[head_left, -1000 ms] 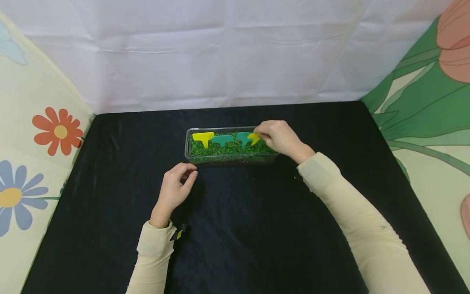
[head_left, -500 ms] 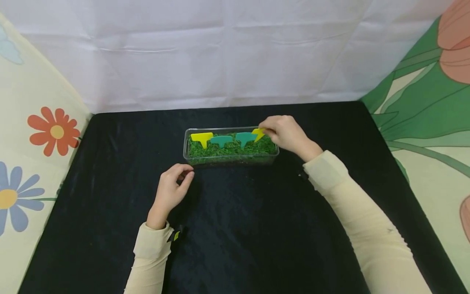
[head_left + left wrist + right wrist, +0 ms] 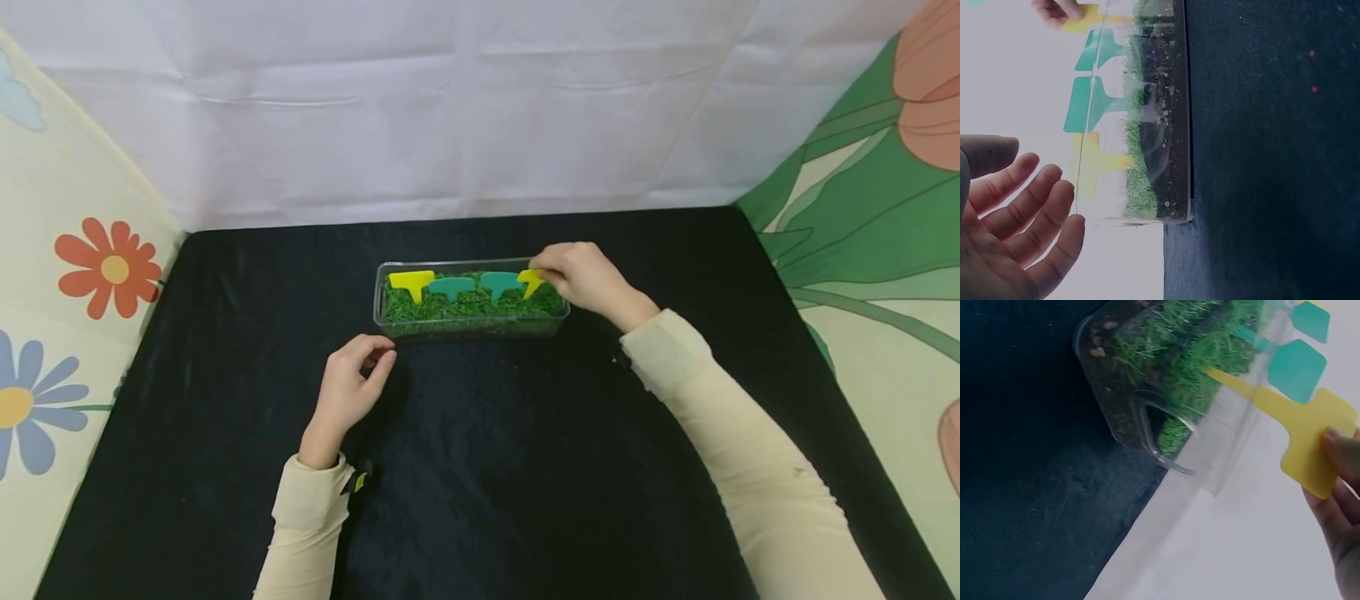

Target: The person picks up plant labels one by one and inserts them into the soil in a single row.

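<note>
In the head view a clear plastic box [image 3: 390,320] of soil and grass [image 3: 457,310] stands on the black cloth. My right hand [image 3: 588,279] pinches a T-shaped yellow plant label [image 3: 1319,444] by its wide head. The label's pointed stem reaches down to the grass at the box's right end, its tip at the blades in the right wrist view. Standing upright in the grass to its left are two teal plant labels [image 3: 501,284] and another yellow plant label [image 3: 412,282]. My left hand [image 3: 348,383] holds nothing, fingers loosely bent beside the box's front left corner.
Black cloth [image 3: 480,467] covers the table around the box. A white sheet [image 3: 450,117] hangs behind it. Flower-printed panels [image 3: 97,358] flank the table on both sides.
My right hand has moved the yellow plant label to the right, away from the teal one it overlapped, lifting it, then lowering it slightly. My left hand stays by the box.
</note>
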